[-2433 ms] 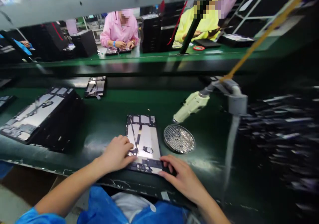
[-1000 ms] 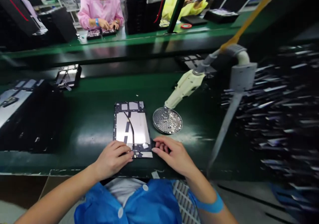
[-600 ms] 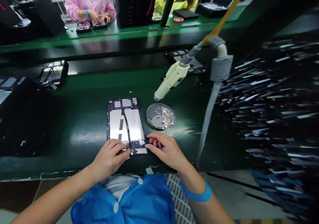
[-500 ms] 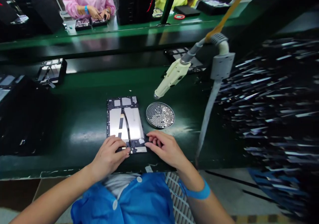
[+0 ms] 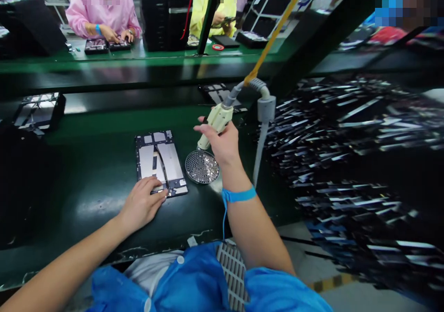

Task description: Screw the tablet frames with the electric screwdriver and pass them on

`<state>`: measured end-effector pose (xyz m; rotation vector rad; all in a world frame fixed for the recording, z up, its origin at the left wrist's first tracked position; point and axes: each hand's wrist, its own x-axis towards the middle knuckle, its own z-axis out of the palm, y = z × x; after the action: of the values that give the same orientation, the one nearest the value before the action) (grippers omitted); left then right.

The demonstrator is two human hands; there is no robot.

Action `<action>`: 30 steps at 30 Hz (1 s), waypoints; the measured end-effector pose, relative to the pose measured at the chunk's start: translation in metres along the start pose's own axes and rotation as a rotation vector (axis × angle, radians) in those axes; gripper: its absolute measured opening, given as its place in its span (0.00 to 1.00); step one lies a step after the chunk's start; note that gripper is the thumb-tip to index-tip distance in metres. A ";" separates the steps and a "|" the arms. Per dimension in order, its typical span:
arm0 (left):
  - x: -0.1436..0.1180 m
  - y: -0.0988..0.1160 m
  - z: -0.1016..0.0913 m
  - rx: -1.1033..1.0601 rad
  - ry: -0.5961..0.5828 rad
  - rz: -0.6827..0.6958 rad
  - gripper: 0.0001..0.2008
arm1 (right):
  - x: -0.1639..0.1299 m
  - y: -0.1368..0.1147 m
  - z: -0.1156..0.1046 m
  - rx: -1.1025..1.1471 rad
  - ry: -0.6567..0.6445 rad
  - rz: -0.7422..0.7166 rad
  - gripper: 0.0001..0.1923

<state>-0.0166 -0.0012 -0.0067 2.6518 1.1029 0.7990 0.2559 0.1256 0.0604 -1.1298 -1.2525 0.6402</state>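
Observation:
An opened tablet (image 5: 166,157) lies on the green bench with its silver battery area and a dark ribbon cable showing. My left hand (image 5: 144,201) rests over its lower left corner, fingers bent and thumb pressing near the bottom edge; what lies beneath the fingertips is hidden. My right hand (image 5: 224,141) is around a cream electric screwdriver (image 5: 217,120), with the thumb and some fingertips showing on its left side. The screwdriver's tip points down at a round perforated tray (image 5: 194,171) holding small shiny screws.
A hose and yellow cord (image 5: 277,25) hold the screwdriver from above. Many dark thin parts with bright edges (image 5: 347,187) crowd the right side. Other tablets (image 5: 38,111) sit farther back. Across the bench, a person in pink (image 5: 100,11) handles similar devices.
My right hand has left the tablet's lower right side and moved up to the screwdriver, which has dipped slightly toward the tray. My left hand stays on the tablet. The view has shifted right.

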 end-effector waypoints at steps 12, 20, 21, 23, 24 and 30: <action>0.009 -0.017 0.011 -0.014 0.065 -0.037 0.10 | -0.036 0.006 0.011 0.066 0.120 -0.061 0.14; 0.010 -0.003 0.005 0.072 0.007 -0.074 0.11 | -0.039 0.006 0.014 0.007 0.140 -0.042 0.14; 0.010 -0.001 0.005 0.088 0.006 -0.080 0.11 | -0.040 0.006 0.014 0.004 0.143 -0.042 0.14; 0.008 0.002 0.005 0.108 -0.001 -0.095 0.12 | -0.041 0.009 0.013 -0.004 0.147 -0.043 0.15; 0.007 0.003 0.006 0.113 -0.007 -0.105 0.12 | -0.041 0.010 0.013 -0.009 0.148 -0.040 0.15; 0.005 0.000 0.009 0.057 0.006 -0.149 0.12 | -0.039 0.012 0.011 0.009 0.140 -0.023 0.16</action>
<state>-0.0090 0.0033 -0.0121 2.5755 1.3261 0.7583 0.2378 0.0992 0.0325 -1.1315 -1.1409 0.5394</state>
